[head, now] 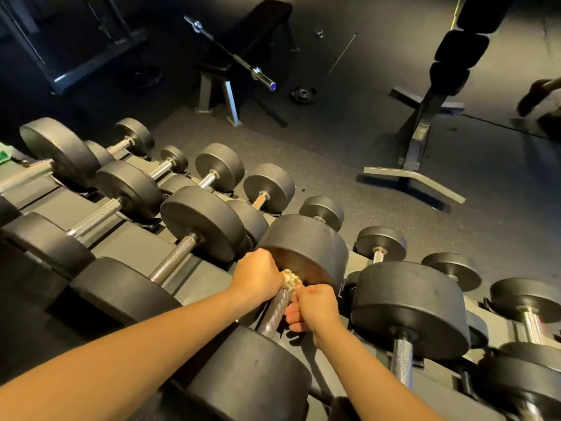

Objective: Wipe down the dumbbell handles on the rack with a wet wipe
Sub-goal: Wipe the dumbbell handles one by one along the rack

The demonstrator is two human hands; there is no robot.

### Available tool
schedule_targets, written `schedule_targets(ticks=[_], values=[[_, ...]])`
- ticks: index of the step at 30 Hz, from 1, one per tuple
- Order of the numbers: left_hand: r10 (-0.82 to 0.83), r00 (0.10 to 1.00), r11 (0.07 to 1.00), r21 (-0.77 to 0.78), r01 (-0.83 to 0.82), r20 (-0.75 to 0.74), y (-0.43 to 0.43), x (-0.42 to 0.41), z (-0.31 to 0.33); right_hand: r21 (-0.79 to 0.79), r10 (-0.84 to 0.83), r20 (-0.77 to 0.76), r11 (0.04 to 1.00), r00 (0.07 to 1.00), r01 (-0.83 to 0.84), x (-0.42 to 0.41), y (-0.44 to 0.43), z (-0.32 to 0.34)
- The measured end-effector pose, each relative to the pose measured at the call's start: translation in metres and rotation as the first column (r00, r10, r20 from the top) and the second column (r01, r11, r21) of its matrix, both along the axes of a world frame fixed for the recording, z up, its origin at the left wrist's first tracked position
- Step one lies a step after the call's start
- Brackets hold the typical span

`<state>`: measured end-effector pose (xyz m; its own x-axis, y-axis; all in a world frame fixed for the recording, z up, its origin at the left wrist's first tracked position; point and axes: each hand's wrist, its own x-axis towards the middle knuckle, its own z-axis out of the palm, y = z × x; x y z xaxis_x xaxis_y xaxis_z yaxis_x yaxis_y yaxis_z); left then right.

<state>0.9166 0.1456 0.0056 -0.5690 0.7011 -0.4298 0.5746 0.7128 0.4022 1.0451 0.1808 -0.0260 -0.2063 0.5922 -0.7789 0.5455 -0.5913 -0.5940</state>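
A large black dumbbell lies on the rack (130, 250) in front of me, its knurled metal handle (274, 312) running between two round heads. A crumpled pale wet wipe (290, 280) is wrapped on the far end of that handle, against the far head (306, 247). My left hand (258, 276) grips the handle and wipe from the left. My right hand (311, 306) pinches the wipe's end with thumb and finger from the right, its other fingers curled beside the handle.
Several more black dumbbells fill the two-tier rack to the left (198, 221) and right (411, 308). On the dark floor beyond stand a bench with a barbell (230, 56), a weight plate (303, 94) and a padded bench frame (422, 141). Someone's foot (537, 95) shows far right.
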Motion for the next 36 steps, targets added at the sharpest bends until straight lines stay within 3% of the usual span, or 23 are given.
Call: schedule_targets(ticks=[3,7,10,12,13,15,17,18,20,22,24,26,28,32,34,36], values=[[-0.182,0.981,0.983,-0.047,0.179,-0.059,0.007,0.012,0.008,-0.035,0.103,0.032,0.994,0.994,-0.102,-0.001,0.008,-0.002],[-0.447,0.877,0.885,-0.225,0.407,-0.174,0.017,0.045,0.007,-0.161,0.257,0.050,0.956,0.965,-0.246,0.006,0.023,0.010],[-0.474,0.867,0.861,-0.288,0.420,-0.155,0.015,0.045,-0.001,-0.098,0.518,0.021,0.852,0.855,-0.514,0.029,0.039,0.037],[-0.409,0.910,0.879,-0.298,0.372,-0.072,0.011,0.038,-0.007,-0.073,0.641,0.004,0.765,0.767,-0.640,0.045,0.058,0.064],[-0.302,0.953,0.917,-0.275,0.290,-0.002,0.012,0.036,-0.004,0.025,0.669,0.033,0.742,0.742,-0.670,0.048,0.071,0.071],[-0.124,0.983,0.950,-0.270,0.156,0.134,0.018,0.030,0.001,0.402,0.597,0.224,0.663,0.770,-0.632,0.041,0.097,0.079],[0.037,0.944,0.943,-0.324,0.076,0.328,0.022,0.020,0.003,0.717,0.452,0.369,0.418,0.812,-0.558,0.022,0.110,0.073],[0.137,0.883,0.942,-0.334,0.024,0.450,0.020,0.014,0.001,0.767,0.466,0.344,0.361,0.815,-0.530,0.010,0.111,0.066],[0.336,0.622,0.931,-0.349,-0.107,0.707,0.013,0.000,-0.004,0.751,0.589,0.225,0.402,0.776,-0.524,-0.011,0.109,0.045],[0.445,0.383,0.896,-0.409,-0.176,0.810,0.002,-0.013,-0.013,0.770,0.574,0.188,0.418,0.797,-0.482,-0.021,0.104,0.025],[0.508,0.261,0.861,-0.470,-0.196,0.821,-0.004,-0.021,-0.022,0.818,0.514,0.159,0.409,0.843,-0.404,-0.019,0.103,0.014],[0.532,0.214,0.845,-0.499,-0.193,0.819,-0.002,-0.025,-0.025,0.822,0.502,0.119,0.434,0.857,-0.368,-0.017,0.106,0.010],[0.554,0.239,0.832,-0.519,-0.198,0.797,0.003,-0.022,-0.020,0.816,0.516,0.108,0.442,0.850,-0.372,-0.016,0.111,0.007],[0.569,0.424,0.816,-0.545,-0.192,0.704,0.013,-0.009,-0.020,0.818,0.508,0.101,0.447,0.855,-0.362,-0.016,0.112,0.003],[0.529,0.558,0.831,-0.525,-0.185,0.640,0.017,-0.002,-0.019,0.818,0.506,0.099,0.449,0.857,-0.360,-0.017,0.112,0.003],[0.424,0.776,0.865,-0.462,-0.194,0.468,0.020,0.002,-0.013,0.817,0.508,0.092,0.453,0.856,-0.356,-0.017,0.113,0.003]])
